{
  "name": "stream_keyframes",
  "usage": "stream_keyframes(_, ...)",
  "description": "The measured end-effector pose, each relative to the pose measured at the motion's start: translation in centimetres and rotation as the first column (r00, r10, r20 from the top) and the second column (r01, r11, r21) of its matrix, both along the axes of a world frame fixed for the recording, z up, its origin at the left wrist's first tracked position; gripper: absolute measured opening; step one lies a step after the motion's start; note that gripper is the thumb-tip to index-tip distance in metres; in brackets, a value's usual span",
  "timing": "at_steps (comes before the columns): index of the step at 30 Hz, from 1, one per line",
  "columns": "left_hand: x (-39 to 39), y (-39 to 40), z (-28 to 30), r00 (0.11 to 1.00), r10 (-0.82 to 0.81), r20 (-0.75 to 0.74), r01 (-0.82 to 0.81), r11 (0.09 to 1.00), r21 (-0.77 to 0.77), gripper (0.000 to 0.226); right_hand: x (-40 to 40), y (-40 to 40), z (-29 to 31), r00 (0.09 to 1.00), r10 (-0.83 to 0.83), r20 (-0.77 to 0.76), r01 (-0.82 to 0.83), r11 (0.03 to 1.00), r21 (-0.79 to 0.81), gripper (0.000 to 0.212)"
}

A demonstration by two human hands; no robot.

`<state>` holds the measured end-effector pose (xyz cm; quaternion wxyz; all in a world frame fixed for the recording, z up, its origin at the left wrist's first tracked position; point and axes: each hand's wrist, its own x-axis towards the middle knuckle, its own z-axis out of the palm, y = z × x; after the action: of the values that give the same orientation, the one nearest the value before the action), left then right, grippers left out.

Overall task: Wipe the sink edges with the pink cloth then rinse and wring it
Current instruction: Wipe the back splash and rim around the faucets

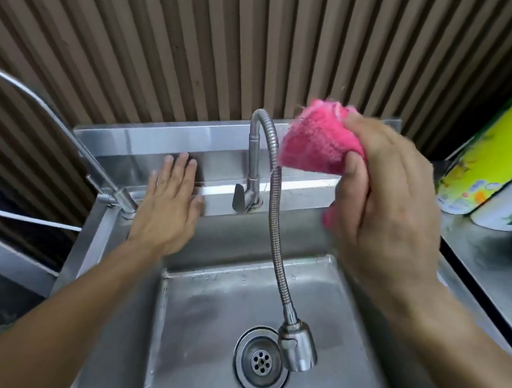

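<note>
Hands up over the square stainless-steel sink (185,282), and we are somewhere between the wiping and the rinse, by my reading. Right hand (387,206) is raised to the right of the bendy ribbed metal tap (273,200), fingers clamped round the fluffy pink cloth (317,140), which is bunched up in the air above the sink's back ledge, touching nothing but the hand. Left hand (167,201) is flat and empty, fingers spread a little, hovering at the back rim to the left of the tap's short steel lever (239,197). No water is coming from the spray head (297,347), which hangs low over the round drain (259,361), and the basin looks only speckled with drops. So the tap wants opening next: that free left hand is nearest the lever, and the cloth needs bringing down under the spray head before both hands can twist it out.
</note>
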<state>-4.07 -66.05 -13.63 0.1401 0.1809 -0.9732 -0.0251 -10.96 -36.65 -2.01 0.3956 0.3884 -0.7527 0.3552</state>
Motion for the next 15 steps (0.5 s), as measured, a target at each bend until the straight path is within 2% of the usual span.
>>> stream_keyframes(4, -3.5, 0.8, 0.3, 0.994, 0.007, -0.107, -0.009, 1.0, -0.023, 0.069, -7.0, -1.7, -1.4, 0.986, -0.132, 0.105, 0.148, 0.976, -0.157, 0.035)
stream_keyframes(6, -4.2, 1.0, -0.6, 0.991, 0.03, -0.134, -0.033, 0.999, -0.025, 0.072, -9.5, -5.2, -3.1, 0.986, -0.138, 0.094, 0.15, 0.98, -0.131, 0.037)
stream_keyframes(9, -4.7, 0.7, -2.0, 0.987, 0.041, -0.154, -0.048, 0.998, -0.04, 0.077, -10.7, -10.7, -7.7, 0.994, 0.064, 0.091, -0.08, 0.978, 0.194, 0.055)
stream_keyframes(11, -5.0, 0.3, -2.6, 0.986, 0.029, -0.163, -0.039, 0.997, -0.06, 0.081, -12.3, -11.8, -10.1, 0.986, 0.148, 0.073, -0.164, 0.936, 0.312, 0.067)
stream_keyframes(13, -5.2, 0.0, -2.7, 0.981, 0.011, -0.194, -0.032, 0.994, -0.104, 0.085, -14.3, -11.6, -11.1, 0.991, 0.122, -0.053, -0.086, 0.892, 0.443, 0.067)
stream_keyframes(15, -5.4, -0.4, -2.4, 0.976, -0.028, -0.217, -0.006, 0.988, -0.156, 0.089, -15.4, -10.8, -11.8, 0.988, 0.074, -0.132, 0.001, 0.868, 0.497, 0.064)
